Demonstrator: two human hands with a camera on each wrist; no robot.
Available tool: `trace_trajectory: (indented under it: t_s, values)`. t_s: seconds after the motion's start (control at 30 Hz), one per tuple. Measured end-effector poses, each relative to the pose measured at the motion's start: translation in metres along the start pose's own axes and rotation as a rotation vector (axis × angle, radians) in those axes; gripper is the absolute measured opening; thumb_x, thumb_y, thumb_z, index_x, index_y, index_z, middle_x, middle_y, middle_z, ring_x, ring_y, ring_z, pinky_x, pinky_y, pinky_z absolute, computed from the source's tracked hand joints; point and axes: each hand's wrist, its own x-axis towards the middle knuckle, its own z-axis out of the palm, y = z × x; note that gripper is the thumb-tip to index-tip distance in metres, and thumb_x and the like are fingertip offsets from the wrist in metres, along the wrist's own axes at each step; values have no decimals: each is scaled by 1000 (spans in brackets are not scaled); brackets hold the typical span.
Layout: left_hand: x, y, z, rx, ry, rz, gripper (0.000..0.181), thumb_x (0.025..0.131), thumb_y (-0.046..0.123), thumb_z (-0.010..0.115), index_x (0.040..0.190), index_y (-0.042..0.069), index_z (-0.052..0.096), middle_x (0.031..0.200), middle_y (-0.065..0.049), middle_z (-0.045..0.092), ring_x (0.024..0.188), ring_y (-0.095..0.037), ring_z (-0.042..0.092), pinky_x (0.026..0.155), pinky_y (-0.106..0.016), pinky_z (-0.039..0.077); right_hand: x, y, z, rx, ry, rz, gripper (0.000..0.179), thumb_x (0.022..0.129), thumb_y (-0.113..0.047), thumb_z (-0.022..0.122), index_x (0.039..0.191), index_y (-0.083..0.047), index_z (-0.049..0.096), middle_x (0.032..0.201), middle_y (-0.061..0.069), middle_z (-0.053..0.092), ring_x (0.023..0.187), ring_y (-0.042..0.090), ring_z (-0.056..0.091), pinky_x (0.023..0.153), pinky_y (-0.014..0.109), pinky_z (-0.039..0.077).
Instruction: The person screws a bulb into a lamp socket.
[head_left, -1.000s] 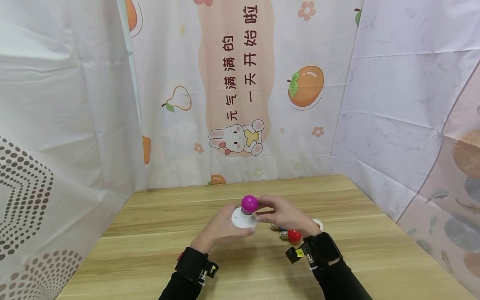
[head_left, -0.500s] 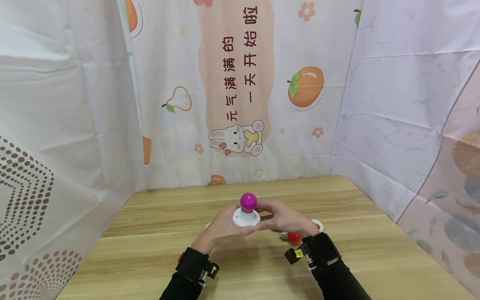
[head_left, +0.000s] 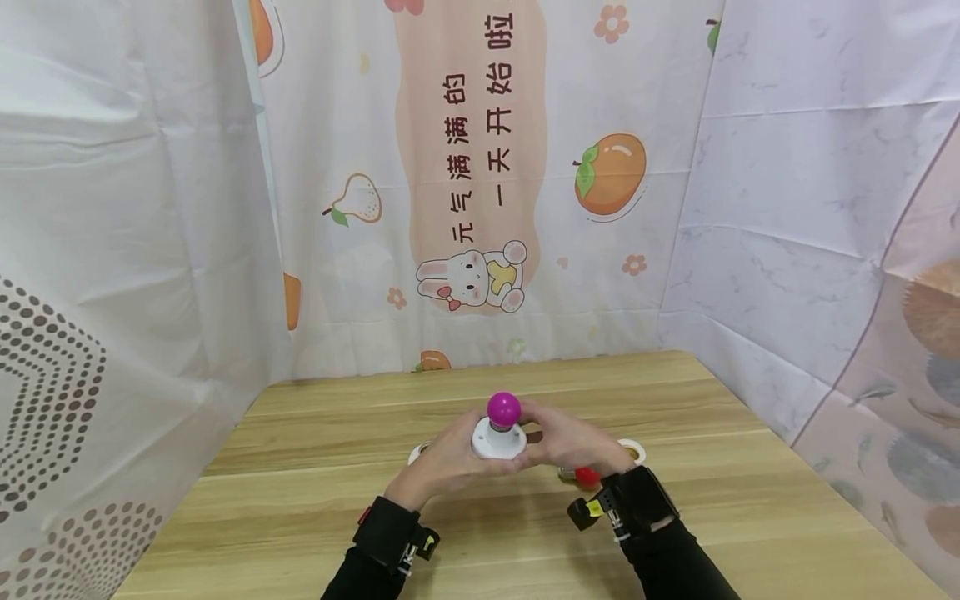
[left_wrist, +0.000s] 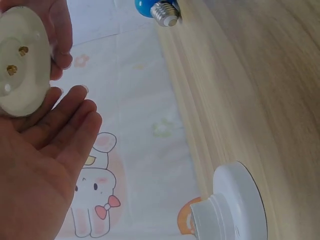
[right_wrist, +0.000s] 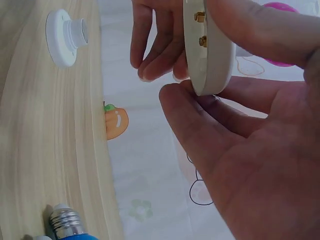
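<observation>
A magenta bulb point(head_left: 504, 409) stands upright in a white lamp holder point(head_left: 495, 446), raised above the table. My left hand point(head_left: 444, 458) grips the holder's round base from the left. From the other side my right hand point(head_left: 573, 440) grips the rim, thumb near and fingers behind. Two brass screws show on the base's underside point(left_wrist: 25, 65) in the left wrist view. The right wrist view has the base point(right_wrist: 215, 55) between my right thumb and fingers, the bulb point(right_wrist: 280, 7) partly hidden behind the thumb.
On the wooden table point(head_left: 300, 517), a red bulb point(head_left: 587, 477) lies by my right wrist, near a white ring-shaped piece point(head_left: 639, 451). A blue bulb point(left_wrist: 146, 6) and a second white lamp holder point(left_wrist: 240, 202) appear in the left wrist view. A printed curtain point(head_left: 337, 275) hangs behind.
My right hand has gone from beside the bulb down to the base's rim. Bulb and holder have tilted more upright and shifted slightly right, with my left hand still gripping the base.
</observation>
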Motion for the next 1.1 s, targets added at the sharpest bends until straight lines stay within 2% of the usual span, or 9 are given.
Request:
trace_trajectory:
  t_s: [0.07,0.27,0.37,0.5,0.63,0.73,0.87,0.97,1.1]
  values:
    - [0,0,0,3,14,10,71,79,53,84,137,25,54,118,8,65,104,-12,64,88,-36,53,0,1,0,-14,16,2,79,83,-27,86,151,-14,47,147,6,52,134,32,50,104,44,48]
    - [-6,-1,-5,111,111,-13,86,74,61,84,143,20,55,132,5,61,120,-15,57,99,-44,47,2,2,4,-70,51,6,76,84,-31,84,149,-13,49,146,8,53,133,33,51,103,45,48]
    - [-6,-1,-7,128,124,-15,87,72,61,85,143,20,56,136,3,61,126,-18,55,102,-48,45,4,2,6,-76,63,3,74,86,-29,83,148,-11,49,147,10,52,133,33,51,103,46,48]
    - [-7,-2,-9,137,111,-10,85,73,58,86,144,21,57,136,2,61,125,-20,56,102,-51,46,5,3,9,-89,77,31,72,85,-28,84,147,-10,50,144,11,53,130,33,53,103,48,48]
    - [-6,-4,-10,171,77,3,80,76,52,86,143,19,58,133,1,64,123,-19,58,102,-47,48,8,5,12,-117,78,63,71,83,-26,85,143,-6,53,137,12,58,123,31,57,102,50,48]
    - [-4,-6,-10,202,46,7,75,78,45,87,142,18,60,129,2,67,120,-18,60,101,-43,48,11,6,14,-129,72,52,68,81,-23,87,138,-3,57,128,12,61,116,30,59,100,52,49]
    - [-3,-10,-9,246,25,28,70,80,41,87,140,16,61,126,-1,69,116,-20,62,98,-44,50,15,9,19,-120,80,48,62,79,-17,87,133,-2,60,122,10,64,111,27,60,98,51,49]
    - [-3,-13,-7,279,24,14,69,80,43,86,139,15,62,126,-2,69,115,-22,63,96,-44,51,17,14,25,-84,90,77,63,77,-11,87,132,-3,61,125,11,64,113,26,60,100,51,47]
    - [-2,-17,-2,272,7,-20,59,81,39,86,132,15,66,122,1,70,113,-18,63,95,-41,51,20,20,31,-109,88,48,55,75,-8,88,124,-3,65,115,7,69,102,21,63,93,43,50]
